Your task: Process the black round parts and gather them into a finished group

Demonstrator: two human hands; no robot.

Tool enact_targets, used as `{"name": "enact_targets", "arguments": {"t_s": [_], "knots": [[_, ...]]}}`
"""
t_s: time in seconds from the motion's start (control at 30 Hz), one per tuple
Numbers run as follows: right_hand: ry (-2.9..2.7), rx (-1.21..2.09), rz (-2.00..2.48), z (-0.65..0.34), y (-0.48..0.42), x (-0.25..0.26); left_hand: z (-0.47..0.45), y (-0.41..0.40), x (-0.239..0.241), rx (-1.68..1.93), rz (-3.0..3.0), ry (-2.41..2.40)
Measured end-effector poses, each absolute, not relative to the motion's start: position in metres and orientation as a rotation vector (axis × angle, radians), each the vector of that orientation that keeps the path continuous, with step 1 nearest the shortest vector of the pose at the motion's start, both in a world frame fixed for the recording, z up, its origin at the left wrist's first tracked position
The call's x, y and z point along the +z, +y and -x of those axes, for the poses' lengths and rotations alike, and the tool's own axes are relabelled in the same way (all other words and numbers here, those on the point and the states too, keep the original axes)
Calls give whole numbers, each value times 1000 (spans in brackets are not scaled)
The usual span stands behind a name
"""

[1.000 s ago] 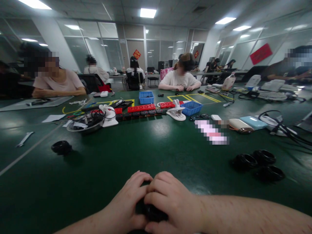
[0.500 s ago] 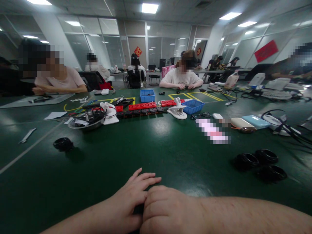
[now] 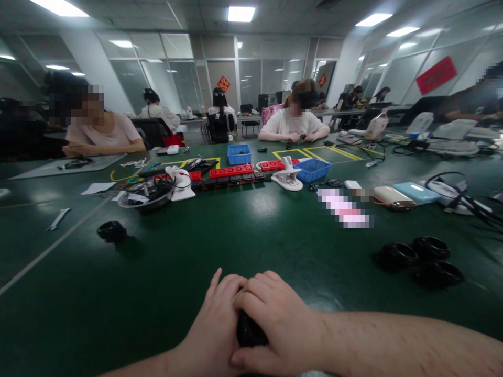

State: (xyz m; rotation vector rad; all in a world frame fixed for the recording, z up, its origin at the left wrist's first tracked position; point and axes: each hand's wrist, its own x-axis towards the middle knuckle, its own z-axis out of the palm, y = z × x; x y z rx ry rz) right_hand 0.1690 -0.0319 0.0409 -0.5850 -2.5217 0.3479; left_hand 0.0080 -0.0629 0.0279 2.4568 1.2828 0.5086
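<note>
Okay so there's a black piece (image 3: 250, 331) tucked between the two hands at bottom center of the frame. The right hand (image 3: 281, 320) has its fingers curled over the top with the thumb around the near side, so that one's got a hold of it. The left hand (image 3: 214, 320) is up against the left side, one finger poking up; its other fingertips go behind the right hand, so I can't tell how they're gripping.

Room-wise, a wide stretch of green counter (image 3: 188, 246) runs from the hands up to the row of stuff mid-frame: bowl (image 3: 124, 200), red strip (image 3: 231, 172), white clip (image 3: 290, 182). One black ring (image 3: 112, 233) sits at middle left, well apart from the hands, and three more rings (image 3: 442, 275) bunch up right of center, beyond the right forearm.

The piece itself is dark and smooth-looking with a rounded edge. Most of it's under the hands, so its full shape is hidden.
</note>
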Motion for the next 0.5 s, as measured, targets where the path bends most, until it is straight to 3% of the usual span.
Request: {"name": "enact_targets", "arguments": {"t_s": [0.2, 0.5], "knots": [[-2513, 362, 336, -173, -25, 45, -1, -51, 33, 426, -2363, 1204], [-2486, 379, -137, -170, -22, 44, 14, -34, 54, 18, -2347, 919]]}}
